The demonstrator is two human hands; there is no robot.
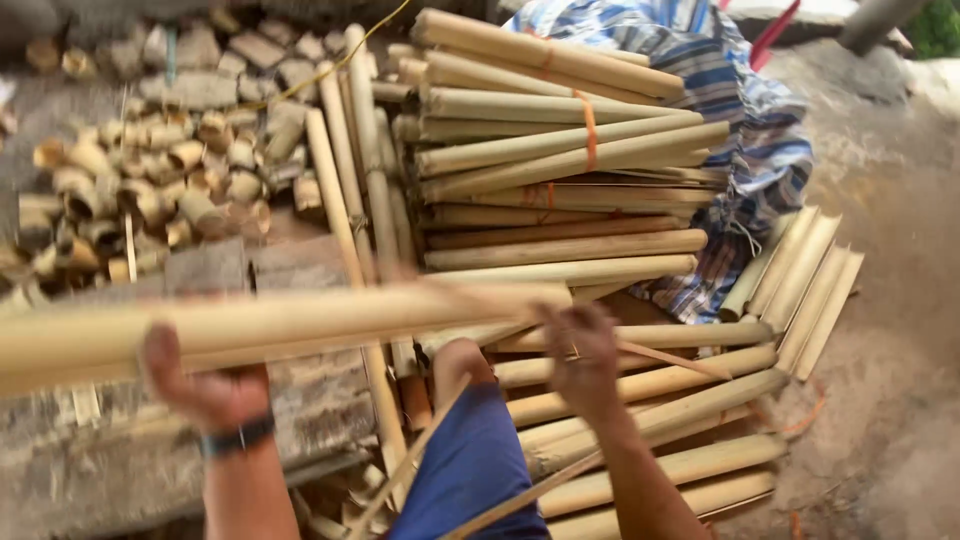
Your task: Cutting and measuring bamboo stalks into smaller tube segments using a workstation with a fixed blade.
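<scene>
My left hand (pixel 205 385), with a dark band at the wrist, grips a bundle of long split bamboo pieces (pixel 300 318) from below and holds it level across the view. My right hand (pixel 583 360) is closed near the bundle's right end, pinching a thin bamboo strip (pixel 670 356) that slants away to the right. The image is blurred by motion. My knee in blue cloth (pixel 470 450) shows between the arms.
Tied bundles of bamboo slats (pixel 560 150) are stacked ahead on a blue striped sack (pixel 740 120). More slats (pixel 650 420) lie at the right. A heap of short cut bamboo rings (pixel 140 190) sits at the left. Bare dirt ground (pixel 900 300) spreads right.
</scene>
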